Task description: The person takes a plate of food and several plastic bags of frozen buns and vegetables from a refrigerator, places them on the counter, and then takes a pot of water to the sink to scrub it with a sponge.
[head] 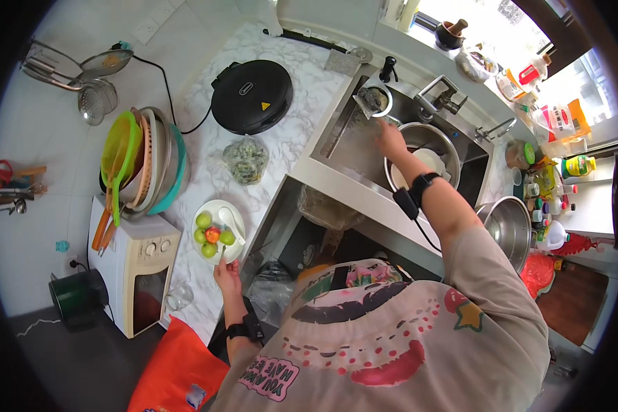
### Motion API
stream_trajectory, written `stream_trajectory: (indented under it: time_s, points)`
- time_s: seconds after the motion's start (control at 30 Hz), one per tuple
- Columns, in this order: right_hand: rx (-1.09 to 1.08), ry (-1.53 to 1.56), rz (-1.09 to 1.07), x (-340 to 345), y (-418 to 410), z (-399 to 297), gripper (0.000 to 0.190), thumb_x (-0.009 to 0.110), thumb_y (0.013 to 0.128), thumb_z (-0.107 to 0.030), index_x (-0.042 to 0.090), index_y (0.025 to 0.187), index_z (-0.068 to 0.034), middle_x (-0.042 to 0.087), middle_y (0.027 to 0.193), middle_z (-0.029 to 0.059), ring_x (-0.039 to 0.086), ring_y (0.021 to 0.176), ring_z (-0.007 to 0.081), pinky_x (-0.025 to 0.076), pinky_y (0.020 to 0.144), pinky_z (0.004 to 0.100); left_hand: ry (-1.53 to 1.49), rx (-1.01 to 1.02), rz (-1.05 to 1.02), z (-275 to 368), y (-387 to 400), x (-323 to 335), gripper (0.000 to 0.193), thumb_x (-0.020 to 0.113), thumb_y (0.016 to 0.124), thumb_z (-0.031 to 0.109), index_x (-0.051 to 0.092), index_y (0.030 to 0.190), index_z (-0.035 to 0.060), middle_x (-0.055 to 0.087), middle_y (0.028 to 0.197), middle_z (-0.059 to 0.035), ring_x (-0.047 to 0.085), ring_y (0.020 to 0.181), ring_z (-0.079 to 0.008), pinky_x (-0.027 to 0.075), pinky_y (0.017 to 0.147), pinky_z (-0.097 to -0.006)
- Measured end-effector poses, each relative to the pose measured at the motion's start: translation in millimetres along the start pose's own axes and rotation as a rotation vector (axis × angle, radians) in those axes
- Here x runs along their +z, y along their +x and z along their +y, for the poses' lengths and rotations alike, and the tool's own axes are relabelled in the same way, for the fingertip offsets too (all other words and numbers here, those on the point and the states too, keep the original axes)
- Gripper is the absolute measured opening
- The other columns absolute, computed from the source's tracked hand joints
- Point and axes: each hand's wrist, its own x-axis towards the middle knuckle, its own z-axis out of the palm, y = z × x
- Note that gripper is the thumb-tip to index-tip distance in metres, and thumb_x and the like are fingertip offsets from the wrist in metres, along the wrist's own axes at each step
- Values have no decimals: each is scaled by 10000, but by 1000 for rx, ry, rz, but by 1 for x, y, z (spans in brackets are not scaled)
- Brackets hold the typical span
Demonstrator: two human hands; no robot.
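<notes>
My left hand [228,275] is at the near rim of a white plate [219,206], fingers around what looks like a fork handle [222,252]. On the plate are several green fruits [204,220], a red-orange fruit [212,235] and a white spoon [231,219]. My right hand [390,139] reaches over the steel sink [350,139], its fingertips near a white strainer cup [386,108] that holds a plastic bag with dark contents [372,99]; whether they touch is unclear. Below that hand, a steel bowl [456,149] with white dishes [426,160] sits in the sink.
A black electric griddle [252,98] and a bag of greens [245,160] lie on the marble-patterned counter [195,103]. Stacked basins and colanders [157,159] top a white oven [134,257]. A glass jar [179,297] stands nearby. The faucet [435,100] rises behind the sink; a steel pot [507,232] is at right.
</notes>
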Motion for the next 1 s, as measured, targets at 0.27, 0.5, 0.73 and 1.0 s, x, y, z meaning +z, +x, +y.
stream_trajectory:
  time_s: [0.27, 0.5, 0.73, 1.0]
  points:
    - [25, -203, -37, 18, 71, -14, 676, 720, 722, -195, 487, 1354, -261, 408, 1388, 219, 436, 1210, 448, 412, 1000, 477, 17, -62, 50, 1, 27, 4, 253, 574, 929, 129, 549, 1132, -21, 630, 1041, -102, 605, 851, -174, 515, 706, -278]
    - [44, 2, 119, 22, 92, -8, 661, 698, 756, -155, 457, 1368, -86, 346, 1485, 117, 388, 1318, 340, 352, 1083, 395, 1, -108, 61, -2, 45, 1, 253, 569, 930, 99, 549, 1153, -19, 619, 1027, -95, 594, 864, -195, 525, 731, -293]
    - [-132, 624, 323, -26, 51, -33, 555, 656, 823, -92, 490, 1351, -60, 481, 1372, 96, 462, 1253, 233, 366, 1032, 302, 108, -175, 69, -3, 54, -1, 289, 537, 956, 163, 529, 1131, -66, 610, 1041, -139, 604, 837, -216, 537, 724, -308]
    - [73, 1492, 200, -115, -49, -29, 333, 653, 877, -62, 632, 1208, -34, 667, 1055, 10, 585, 907, 64, 453, 841, 215, 323, -289, 608, -6, 30, 31, 203, 550, 905, 214, 564, 924, 13, 597, 773, -99, 569, 575, -175, 427, 427, -260]
